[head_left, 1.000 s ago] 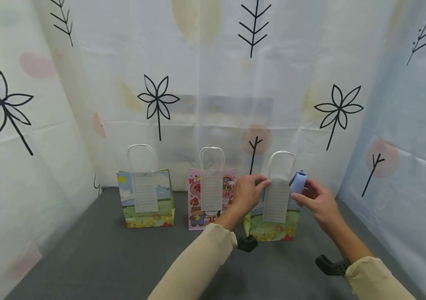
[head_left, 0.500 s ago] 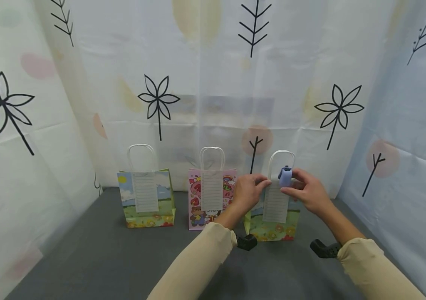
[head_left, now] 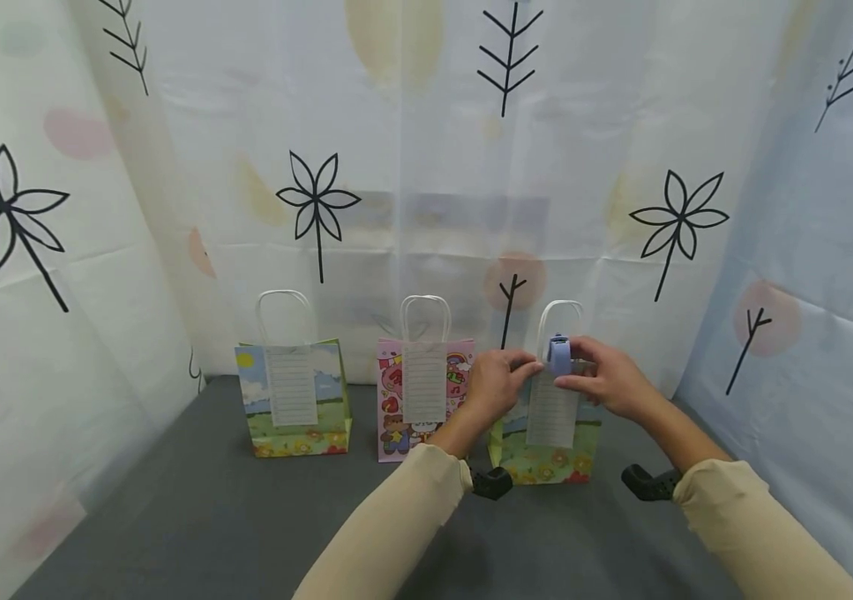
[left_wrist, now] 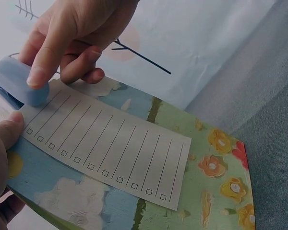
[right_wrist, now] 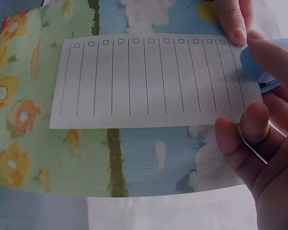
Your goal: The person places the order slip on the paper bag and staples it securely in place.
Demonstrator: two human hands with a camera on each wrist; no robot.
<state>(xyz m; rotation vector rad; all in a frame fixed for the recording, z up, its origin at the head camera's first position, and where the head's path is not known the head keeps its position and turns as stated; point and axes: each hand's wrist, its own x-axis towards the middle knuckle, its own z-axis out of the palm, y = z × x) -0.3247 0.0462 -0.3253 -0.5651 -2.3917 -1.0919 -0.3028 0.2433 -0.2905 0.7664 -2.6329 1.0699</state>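
Observation:
A paper gift bag point(head_left: 546, 465) with a meadow print and white handles stands at the right in the head view. A lined checklist sheet point(left_wrist: 108, 143) lies against its front, up to the top edge. My left hand point(head_left: 496, 382) pinches the sheet's upper left corner together with the bag's rim. In my right hand point(head_left: 616, 381) is a small blue stapler point(head_left: 560, 357), held between thumb and fingers. The left wrist view shows the stapler overlapping the sheet's top edge, close beside my left thumb point(left_wrist: 8, 128).
Left of this bag stand a pink cartoon gift bag point(head_left: 391, 442) and another meadow-print gift bag point(head_left: 299, 442), each with a lined sheet on its front. They are on a dark grey table point(head_left: 202, 517), before a patterned white curtain point(head_left: 426, 150).
My right hand has moved left with the stapler, from beside the bag's right edge to over the top of the sheet. The left hand has kept its place.

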